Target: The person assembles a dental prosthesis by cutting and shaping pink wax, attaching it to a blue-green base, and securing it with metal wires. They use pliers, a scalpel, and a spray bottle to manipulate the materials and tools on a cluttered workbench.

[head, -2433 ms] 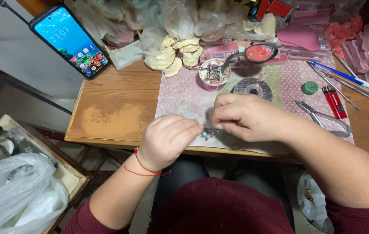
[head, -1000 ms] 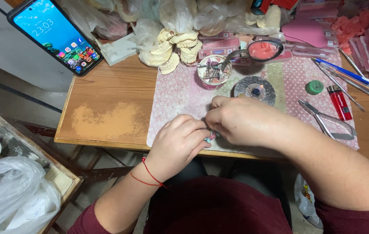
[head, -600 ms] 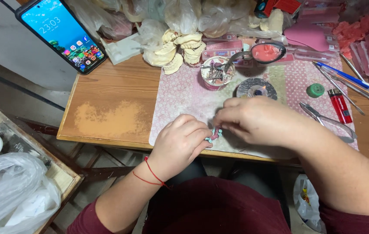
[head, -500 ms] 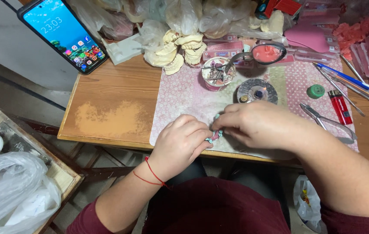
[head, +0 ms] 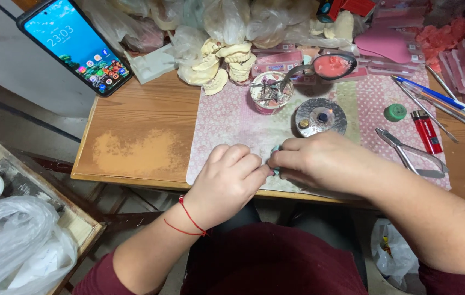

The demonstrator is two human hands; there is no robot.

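My left hand (head: pixel 227 183) and my right hand (head: pixel 322 161) meet at the near edge of a wooden table (head: pixel 139 136), over a pink patterned mat (head: pixel 232 117). Both pinch one small grey-green piece (head: pixel 274 161), which is mostly hidden between the fingertips. A red string bracelet (head: pixel 187 218) circles my left wrist. Just beyond my right hand stands a round metal dish (head: pixel 321 116) with small bits in it.
Plaster tooth casts (head: pixel 218 63) and plastic bags lie at the back. A small cup of tools (head: pixel 268 90), a pink-filled spoon-like bowl (head: pixel 332 65), a green cap (head: pixel 395 112), a red lighter (head: pixel 424 124), pliers (head: pixel 410 153) and pens (head: pixel 440 95) sit right. A phone (head: pixel 76 43) leans at left.
The view has shifted slightly. My hands stay together on the small piece, the fingers working it a little, and my right hand has slid slightly right.
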